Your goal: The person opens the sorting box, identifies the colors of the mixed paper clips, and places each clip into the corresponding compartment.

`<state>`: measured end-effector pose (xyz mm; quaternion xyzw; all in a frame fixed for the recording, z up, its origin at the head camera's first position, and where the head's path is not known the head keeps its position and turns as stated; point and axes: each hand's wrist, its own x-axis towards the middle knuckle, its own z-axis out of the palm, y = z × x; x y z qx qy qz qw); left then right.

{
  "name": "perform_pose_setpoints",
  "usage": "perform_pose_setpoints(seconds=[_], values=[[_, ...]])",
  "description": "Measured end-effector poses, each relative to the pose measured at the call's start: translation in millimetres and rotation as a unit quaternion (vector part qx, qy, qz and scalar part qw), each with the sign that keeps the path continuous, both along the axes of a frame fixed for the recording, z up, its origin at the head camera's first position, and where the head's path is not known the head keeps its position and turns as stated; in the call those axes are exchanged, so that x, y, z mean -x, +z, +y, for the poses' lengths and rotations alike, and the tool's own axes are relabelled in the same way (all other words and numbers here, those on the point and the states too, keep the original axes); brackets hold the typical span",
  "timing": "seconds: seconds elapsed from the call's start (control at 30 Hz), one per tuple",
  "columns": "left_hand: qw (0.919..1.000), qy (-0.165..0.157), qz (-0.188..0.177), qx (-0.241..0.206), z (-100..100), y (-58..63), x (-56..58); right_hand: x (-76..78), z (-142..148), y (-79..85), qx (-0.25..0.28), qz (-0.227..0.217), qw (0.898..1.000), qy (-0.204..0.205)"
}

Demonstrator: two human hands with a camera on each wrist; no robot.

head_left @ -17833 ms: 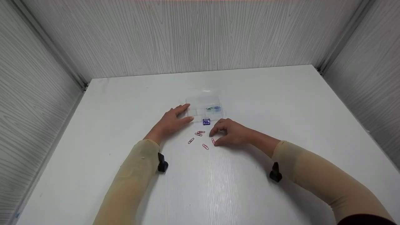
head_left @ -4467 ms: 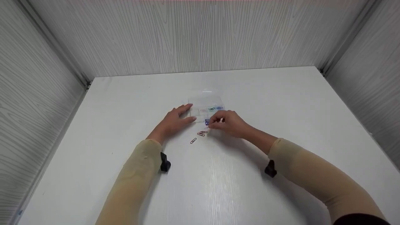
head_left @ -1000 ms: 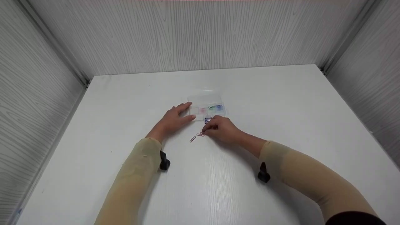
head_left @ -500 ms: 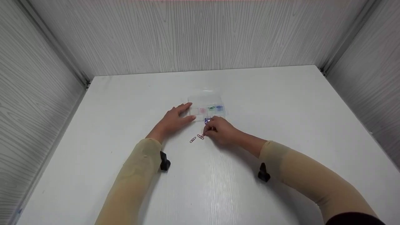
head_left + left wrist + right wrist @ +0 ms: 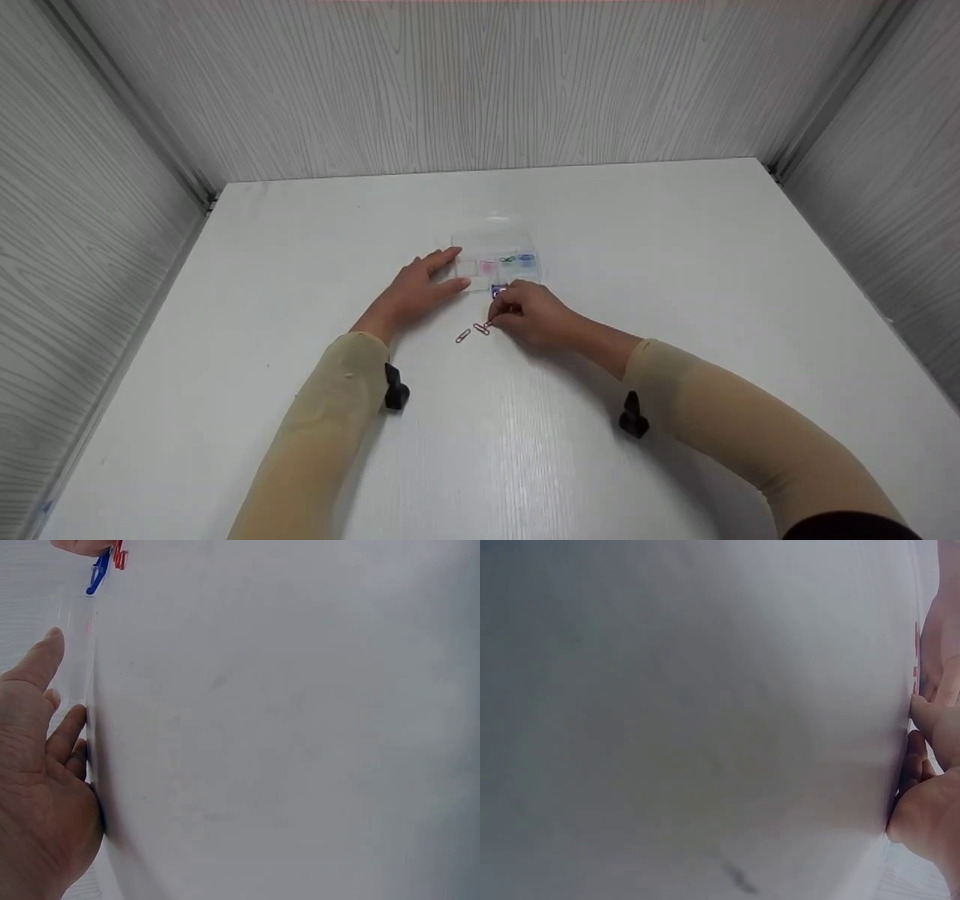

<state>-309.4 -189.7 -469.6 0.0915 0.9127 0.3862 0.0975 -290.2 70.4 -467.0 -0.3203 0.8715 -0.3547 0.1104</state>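
A clear plastic compartment box [image 5: 491, 238] lies on the table with its lid open. My left hand [image 5: 415, 292] rests at its left side, fingers and thumb extended along the edges. Just in front of the box, my right hand [image 5: 536, 315] pinches the end of a red paper clip [image 5: 489, 323] between thumb and forefinger, low over the table. Beside it lie a second red paper clip [image 5: 481, 329] and a third paper clip [image 5: 463, 336], farther left. Compartments hold pink-red clips [image 5: 487, 265], green clips [image 5: 508, 259] and blue clips [image 5: 527, 257].
A small blue clasp-like piece [image 5: 499, 290] sits at the middle of the box's front edge, partly covered by the right hand. The white table [image 5: 480, 450] is bounded by pale wood-grain panels [image 5: 480, 90] at the back and sides.
Since the oldest frame, red clips on the table have become fewer, and pink-red shows in a compartment. Over the last second the right fingertips shifted the clips slightly; the left hand stayed put.
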Motion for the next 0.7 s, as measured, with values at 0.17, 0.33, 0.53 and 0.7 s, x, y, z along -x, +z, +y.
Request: perform_pose_setpoints(seconds=[0.17,0.33,0.53,0.7], values=[[1.0,0.002,-0.002,0.001,0.2,0.4,-0.3,0.6,-2.5,1.8,-0.035,0.036,0.998,0.024],[1.0,0.004,-0.001,0.001,0.7,0.6,-1.1,-0.5,-6.0,2.7,-0.081,0.06,0.994,0.032],[1.0,0.006,0.0,0.006,1.4,2.3,-2.9,-2.1,-8.7,2.2,-0.124,0.068,0.99,0.018],[1.0,0.006,0.001,0.006,2.0,2.4,-2.4,-3.4,-7.1,3.1,-0.108,0.05,0.993,0.008]])
